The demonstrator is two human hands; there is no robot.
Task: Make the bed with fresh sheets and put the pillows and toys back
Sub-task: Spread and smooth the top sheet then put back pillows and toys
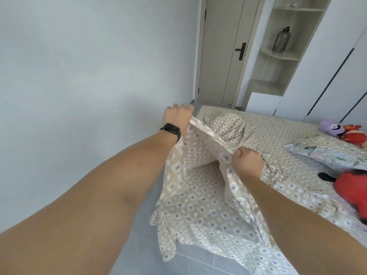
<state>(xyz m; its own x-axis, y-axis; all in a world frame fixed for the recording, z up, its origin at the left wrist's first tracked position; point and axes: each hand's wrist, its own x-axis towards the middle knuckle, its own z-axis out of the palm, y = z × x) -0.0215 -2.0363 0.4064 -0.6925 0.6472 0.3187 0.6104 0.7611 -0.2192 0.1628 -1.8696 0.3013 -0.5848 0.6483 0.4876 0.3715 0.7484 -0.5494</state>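
Note:
A beige cover printed with small diamonds hangs from both my hands over the bed's left edge. My left hand, with a black band on its wrist, grips the upper hem. My right hand is a fist round the same hem lower right, and the hem is stretched taut between them. The bed wears a sheet in the same pattern. A matching pillow lies bunched near the far corner. A red plush toy sits at the right edge, and a purple and a red toy lie farther back.
A pale floral pillow lies on the right of the bed. Grey floor tiles run between the bed and the white wall at left. Behind the bed are a closed door, corner shelves with a dark bottle, and a white wardrobe.

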